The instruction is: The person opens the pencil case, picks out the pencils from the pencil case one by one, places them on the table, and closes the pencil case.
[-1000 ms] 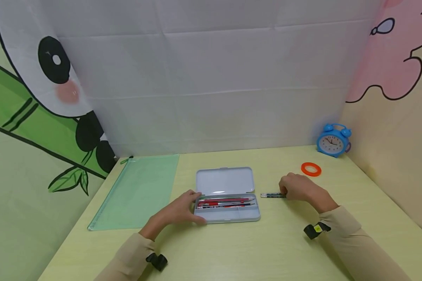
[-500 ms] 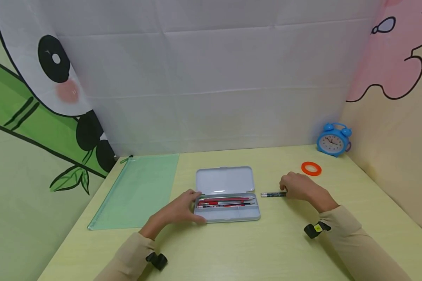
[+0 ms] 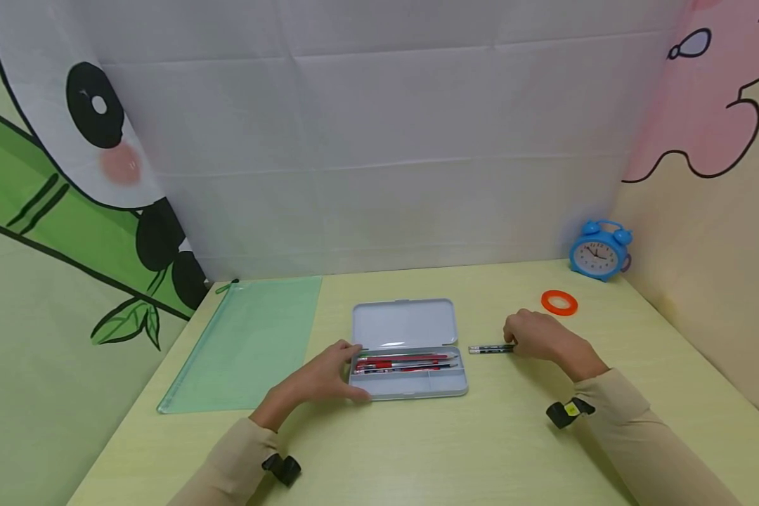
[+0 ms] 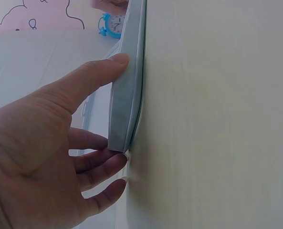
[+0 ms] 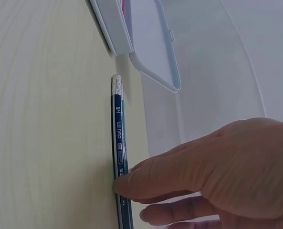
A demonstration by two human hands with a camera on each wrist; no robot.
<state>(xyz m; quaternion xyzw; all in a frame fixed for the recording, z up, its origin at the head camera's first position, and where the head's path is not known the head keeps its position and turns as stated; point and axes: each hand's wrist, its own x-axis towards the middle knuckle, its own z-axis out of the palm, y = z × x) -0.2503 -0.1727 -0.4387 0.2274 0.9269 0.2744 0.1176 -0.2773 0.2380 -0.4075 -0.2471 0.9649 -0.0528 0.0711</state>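
Note:
A pale grey-blue pencil case (image 3: 449, 383) lies unfolded on the table, its lid (image 3: 405, 320) tipped back. Red and dark pens and pencils (image 3: 407, 361) fill its rear compartment. My left hand (image 3: 325, 376) holds the case's left end; in the left wrist view the thumb presses the front wall (image 4: 124, 102) and the fingers bend round the end. To the right of the case, my right hand (image 3: 537, 334) pinches dark pencils (image 3: 490, 349) lying on the table. Close up, a dark HB pencil (image 5: 117, 124) with a white eraser shows, a second one partly hidden behind it.
A green translucent zip pouch (image 3: 253, 344) lies flat at the left. An orange ring (image 3: 559, 303) rests beyond my right hand, and a blue alarm clock (image 3: 597, 253) stands in the back right corner. A white sheet (image 3: 379, 154) hangs behind the table.

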